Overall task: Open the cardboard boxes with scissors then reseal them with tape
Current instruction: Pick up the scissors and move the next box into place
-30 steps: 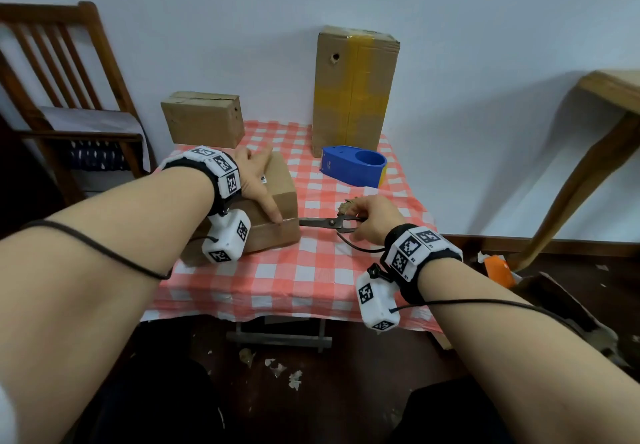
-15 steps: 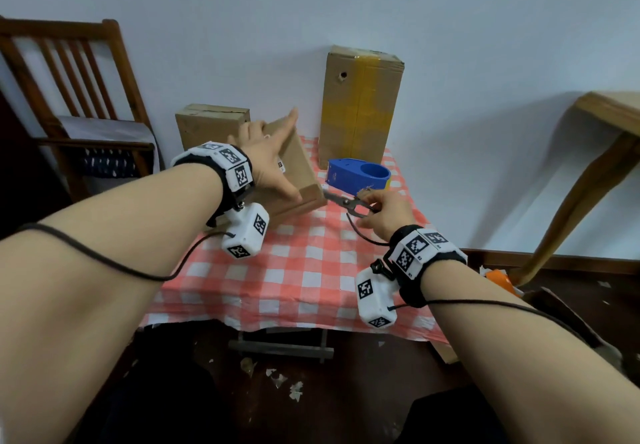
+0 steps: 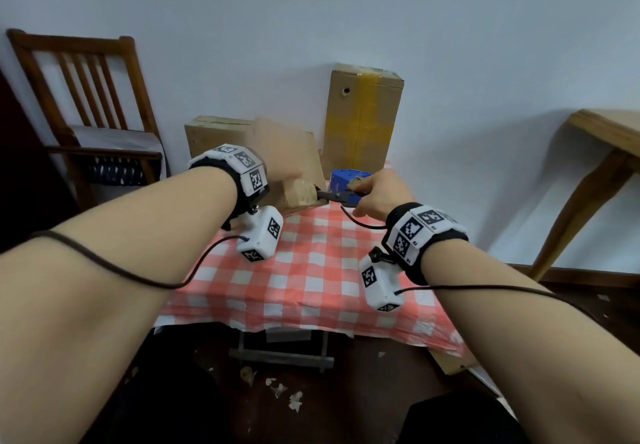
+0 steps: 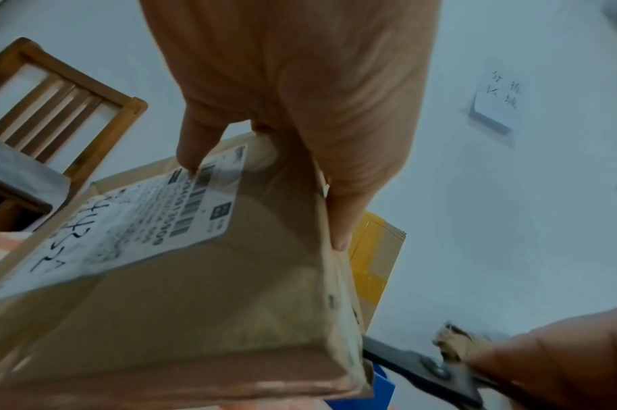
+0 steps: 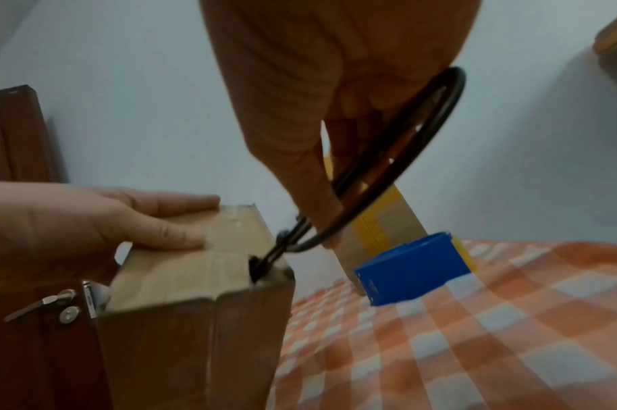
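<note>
Tilting up off the red-and-white checked tablecloth (image 3: 311,280), a brown cardboard box with a white shipping label (image 4: 181,291) is being held by the left hand (image 5: 75,222), fingers laid flat along its upper face and the thumb pressed onto the taped end, so it's more of a flat-fingered brace than a clenched fist. One finger can be seen touching the label's barcode in the left wrist view. Right at that taped end, next to the thumb, the blades of a pair of dark metal scissors with black loop handles (image 5: 366,177) are poked into a small hole at the corner of the box; how far apart the blades are can't really be made out. The scissors are gripped by the right hand (image 3: 375,194), fingers curled through and around the loops. Just past the scissor hand, a blue plastic tape dispenser (image 5: 415,269) is sat on the cloth, and behind that a tall cardboard box wrapped in yellow tape (image 3: 363,117) is stood upright against the wall. A smaller plain cardboard box (image 3: 214,135) is parked beyond the left hand, partly hidden by it. Off to the far left a wooden slat-back chair (image 3: 83,97) is visible, and a wooden table edge (image 3: 602,131) to the far right.
</note>
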Tool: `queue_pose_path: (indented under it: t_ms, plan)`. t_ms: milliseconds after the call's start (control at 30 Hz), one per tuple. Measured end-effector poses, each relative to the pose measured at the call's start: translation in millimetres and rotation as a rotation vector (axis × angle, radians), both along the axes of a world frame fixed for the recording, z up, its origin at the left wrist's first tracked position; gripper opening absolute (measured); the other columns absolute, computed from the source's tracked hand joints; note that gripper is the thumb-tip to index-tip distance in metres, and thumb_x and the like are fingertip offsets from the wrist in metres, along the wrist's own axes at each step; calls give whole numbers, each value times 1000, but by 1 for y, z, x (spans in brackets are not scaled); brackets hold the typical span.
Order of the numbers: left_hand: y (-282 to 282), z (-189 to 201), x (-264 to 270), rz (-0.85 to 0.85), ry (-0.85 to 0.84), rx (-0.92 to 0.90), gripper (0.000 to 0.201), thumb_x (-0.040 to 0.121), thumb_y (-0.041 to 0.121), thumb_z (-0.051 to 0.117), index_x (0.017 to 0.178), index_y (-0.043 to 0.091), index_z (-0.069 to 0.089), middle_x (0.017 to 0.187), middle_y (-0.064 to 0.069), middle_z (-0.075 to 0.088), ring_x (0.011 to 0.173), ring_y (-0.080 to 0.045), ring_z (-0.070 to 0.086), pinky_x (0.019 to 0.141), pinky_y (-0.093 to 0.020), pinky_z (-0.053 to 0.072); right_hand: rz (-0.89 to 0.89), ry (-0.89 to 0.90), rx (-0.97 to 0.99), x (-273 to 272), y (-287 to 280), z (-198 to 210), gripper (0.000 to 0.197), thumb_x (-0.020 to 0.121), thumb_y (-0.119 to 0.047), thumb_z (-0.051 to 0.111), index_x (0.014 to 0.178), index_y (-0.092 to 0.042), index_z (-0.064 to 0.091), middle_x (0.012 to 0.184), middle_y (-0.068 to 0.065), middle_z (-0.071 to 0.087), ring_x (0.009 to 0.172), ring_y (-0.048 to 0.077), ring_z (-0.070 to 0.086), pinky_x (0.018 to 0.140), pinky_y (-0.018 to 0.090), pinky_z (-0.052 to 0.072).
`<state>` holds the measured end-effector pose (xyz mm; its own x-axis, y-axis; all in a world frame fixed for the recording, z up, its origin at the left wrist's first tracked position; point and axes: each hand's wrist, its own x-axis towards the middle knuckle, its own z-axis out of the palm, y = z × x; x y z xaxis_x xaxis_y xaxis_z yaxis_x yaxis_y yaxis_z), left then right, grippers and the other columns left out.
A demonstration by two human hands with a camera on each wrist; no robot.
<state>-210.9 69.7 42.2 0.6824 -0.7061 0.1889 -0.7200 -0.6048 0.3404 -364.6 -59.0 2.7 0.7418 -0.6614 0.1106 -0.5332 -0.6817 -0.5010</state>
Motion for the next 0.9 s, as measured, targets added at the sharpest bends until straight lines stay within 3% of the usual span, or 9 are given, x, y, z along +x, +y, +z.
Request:
queue_pose_path:
  t_ms: [167,300,400,467,533,600,700,800,900]
  plan:
    - [-6,-2,1,3,1,47,76,82,38,67,147,38,27,144,-14,11,136,-35,11,113,-40,19,-69,144,63,-2,-1,25,29,71,-9,71,98,-2,72,74,5,56,62,17,48,57,25,41]
    - [-6,1,5,25,7,60,82,80,42,70,148,37,25,146,-14,9,137,-35,11,113,-41,21,-30,186,71,-3,-3,35,31,74,-18,76,100,-2,71,76,6,57,66,18,50,60,27,41]
    - [1,3,16,75,8,87,107,66,57,77,150,40,14,143,-16,10,135,-36,15,112,-44,24,12,115,112,-3,2,29,15,77,-19,77,82,-6,72,68,3,56,62,17,49,60,27,43]
    - [7,6,25,84,44,103,111,65,60,77,150,41,10,145,-16,7,137,-36,13,113,-44,23,43,112,134,-4,8,19,19,79,-14,75,69,-12,60,63,0,54,58,15,50,54,22,44]
    - [13,8,33,79,80,115,110,67,59,77,150,43,7,146,-16,5,140,-36,10,114,-43,23,56,79,179,-2,11,6,29,81,-8,71,66,-15,48,62,-1,50,54,12,49,48,18,39]
    - [18,9,38,84,94,112,109,68,58,76,150,44,6,148,-16,2,141,-36,9,116,-42,23,57,-7,268,2,13,-4,31,82,-3,69,67,-15,45,64,-3,48,55,10,46,47,17,35]
    - [25,8,46,97,127,102,107,70,56,76,150,45,5,151,-15,-3,143,-36,6,117,-41,19,48,-131,402,9,17,-13,18,80,-1,70,77,-12,56,69,-3,51,57,10,46,49,16,37]
    - [31,7,56,98,176,90,108,69,57,77,148,49,4,154,-11,-13,144,-38,4,118,-44,19,37,-201,477,15,20,-16,12,79,-5,71,78,-11,61,68,-1,53,57,9,45,42,12,35]
    - [32,5,63,96,200,97,108,69,58,76,148,50,3,154,-10,-16,144,-40,4,116,-48,23,47,-245,500,18,22,-18,10,79,-4,71,83,-9,63,71,0,55,58,9,46,47,12,37]
